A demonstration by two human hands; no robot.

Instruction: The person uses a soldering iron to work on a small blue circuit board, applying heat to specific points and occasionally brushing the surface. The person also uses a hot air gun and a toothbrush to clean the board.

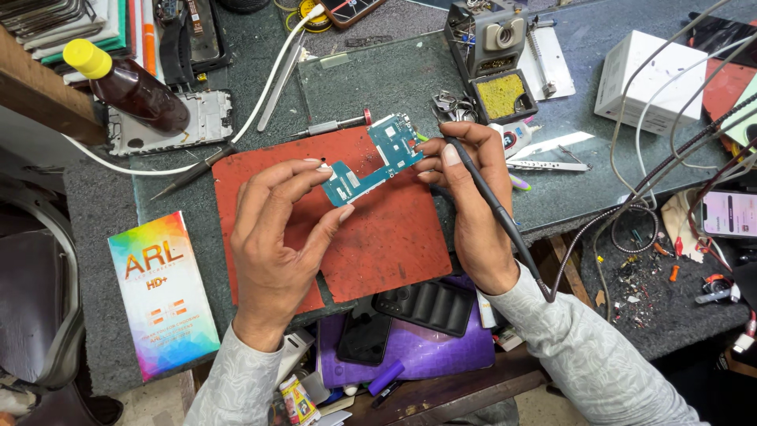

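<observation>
Circuit board [377,160]: teal, tilted, held just above the red work mat [394,244], far of centre.
Left hand [276,237]: thumb and fingertips pinched on the board's near-left end.
Right hand [469,201]: fingers steady the board's right edge while closed round a black soldering iron [489,197], tip hidden behind the fingers.
Cable [599,229]: trails right from the iron.
Risk: the two-handed edge hold looks light; cable drag could swing the iron onto skin or board.
</observation>
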